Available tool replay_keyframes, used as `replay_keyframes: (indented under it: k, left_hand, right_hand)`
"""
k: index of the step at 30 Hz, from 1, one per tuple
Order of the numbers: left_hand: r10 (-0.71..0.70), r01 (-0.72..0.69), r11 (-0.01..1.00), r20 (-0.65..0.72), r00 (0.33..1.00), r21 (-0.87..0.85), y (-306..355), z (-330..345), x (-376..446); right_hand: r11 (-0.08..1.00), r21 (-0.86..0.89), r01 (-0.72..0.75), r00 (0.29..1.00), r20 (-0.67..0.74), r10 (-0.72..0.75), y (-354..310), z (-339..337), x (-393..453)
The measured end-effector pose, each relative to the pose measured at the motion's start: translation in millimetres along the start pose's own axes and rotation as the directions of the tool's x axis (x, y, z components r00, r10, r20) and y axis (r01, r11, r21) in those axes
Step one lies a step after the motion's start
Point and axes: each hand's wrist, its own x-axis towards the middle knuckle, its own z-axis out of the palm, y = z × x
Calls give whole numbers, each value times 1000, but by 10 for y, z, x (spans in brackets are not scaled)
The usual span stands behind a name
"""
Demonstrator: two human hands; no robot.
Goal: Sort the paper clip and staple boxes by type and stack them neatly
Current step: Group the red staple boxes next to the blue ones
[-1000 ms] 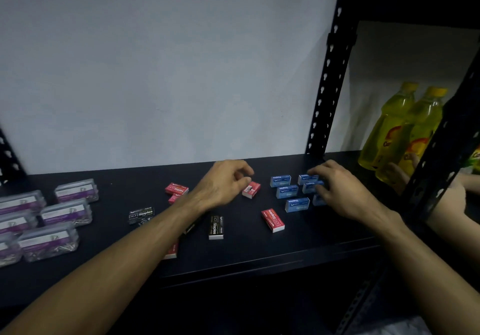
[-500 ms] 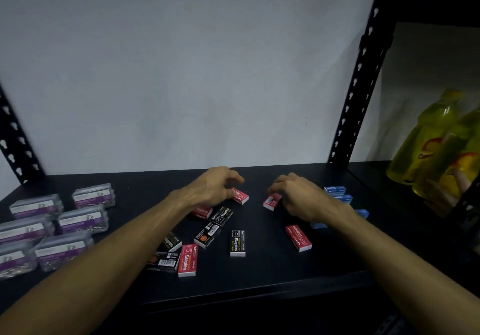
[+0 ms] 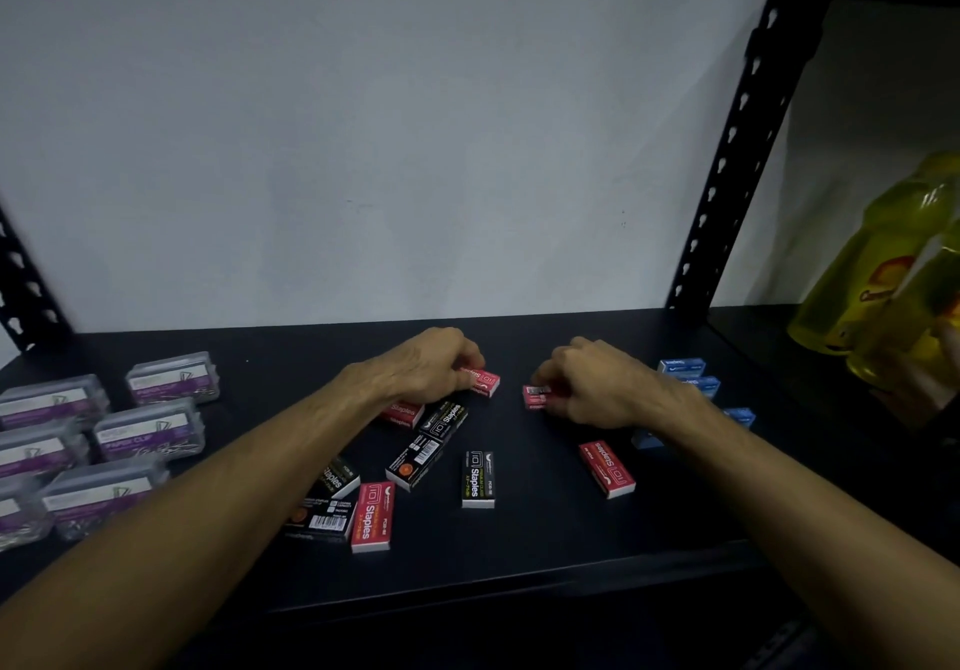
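My left hand rests on the black shelf with its fingers curled onto a red box at the fingertips. My right hand is pinched shut on another red box, which pokes out to the left of its fingers. Between and just below my hands lie black boxes and more red boxes, scattered flat. Blue boxes sit just right of my right hand. Clear paper clip boxes are grouped well left of my left arm. Yellow bottles stand far right.
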Motion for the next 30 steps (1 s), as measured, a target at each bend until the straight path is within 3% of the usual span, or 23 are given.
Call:
replay_keyframes:
  k: [12, 30]
  left_hand:
    - [-2, -3, 993, -41, 999, -115, -41, 34, -50]
    - [-9, -1, 989, -63, 998, -150, -38, 109, -27]
  right_hand:
    - [995, 92, -25, 999, 39, 21, 9, -4, -19]
    - [973, 224, -59, 992, -99, 83, 86, 49, 1]
